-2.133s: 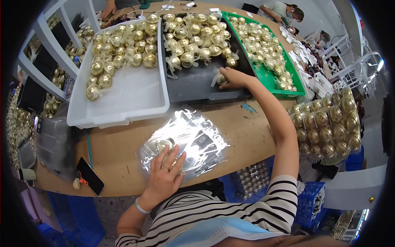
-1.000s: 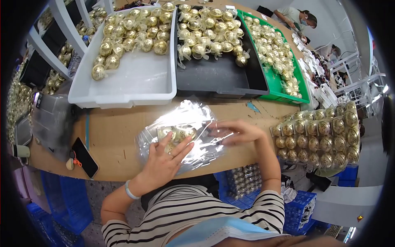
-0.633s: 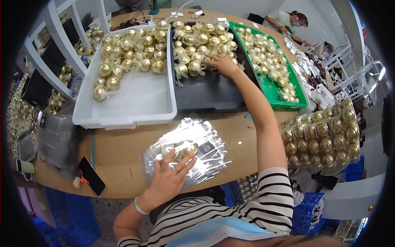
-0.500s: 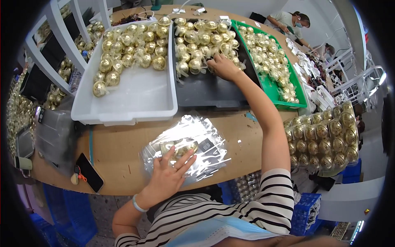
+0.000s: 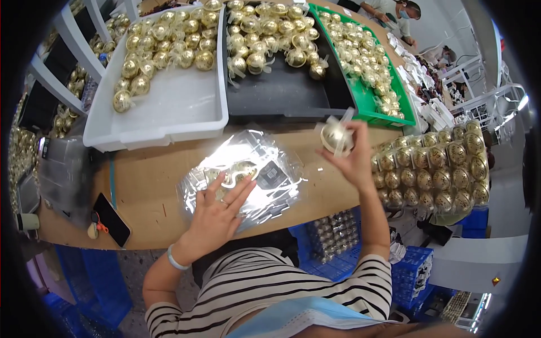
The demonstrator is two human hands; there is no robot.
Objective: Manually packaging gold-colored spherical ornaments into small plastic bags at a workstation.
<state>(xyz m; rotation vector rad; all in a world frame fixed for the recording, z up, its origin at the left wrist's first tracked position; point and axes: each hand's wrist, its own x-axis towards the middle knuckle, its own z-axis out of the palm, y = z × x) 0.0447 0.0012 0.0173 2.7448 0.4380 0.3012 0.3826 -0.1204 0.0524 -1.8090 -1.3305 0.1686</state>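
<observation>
Between the fingers of my right hand [image 5: 354,155] is a gold ball ornament [image 5: 336,138] with a pale sheer ribbon, held above the table at the front right of the black tray. My left hand [image 5: 217,211] lies with fingers stretched out on a stack of clear plastic bags [image 5: 276,197]. Under its fingertips are gold balls [image 5: 246,169], seen through shiny plastic. More ribboned gold balls fill the far parts of the white tray [image 5: 163,115] and the black tray [image 5: 276,93]. The green tray [image 5: 366,104] holds smaller-looking ones.
Clear packs of gold balls [image 5: 437,172] are stacked at the table's right edge. A phone [image 5: 112,221] with an orange-corded tag lies on the left of the brown table [image 5: 149,180]. Blue crates [image 5: 413,273] stand below. Beyond the trays, another person [image 5: 394,19] works among white boxes.
My right hand has come out of the black tray toward me and to the right, bringing a gold ball ornament. My left hand stays on the bags. The whole view has shifted slightly.
</observation>
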